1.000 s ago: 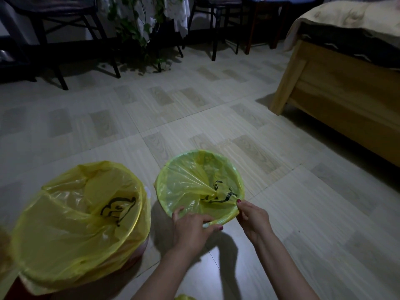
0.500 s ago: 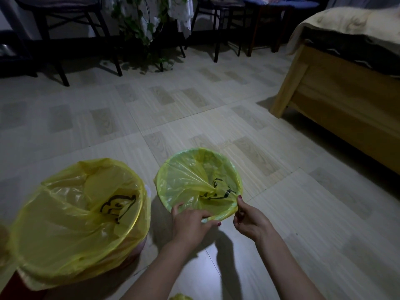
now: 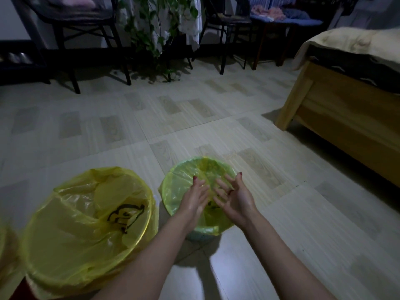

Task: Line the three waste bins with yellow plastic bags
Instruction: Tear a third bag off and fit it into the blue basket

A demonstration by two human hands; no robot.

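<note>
Both hands, left and right, press open-fingered, gripping nothing, into the bag lining the small bin on the floor; beside it, the big bin looks lined.

Two lined bins on the floor: larger bin at left, smaller bin just beside it at right. Both hands over the smaller bin's mouth, left hand and right hand near each other, fingers spread. Bed well apart at right. Chairs and plant behind, along the far wall.
</note>
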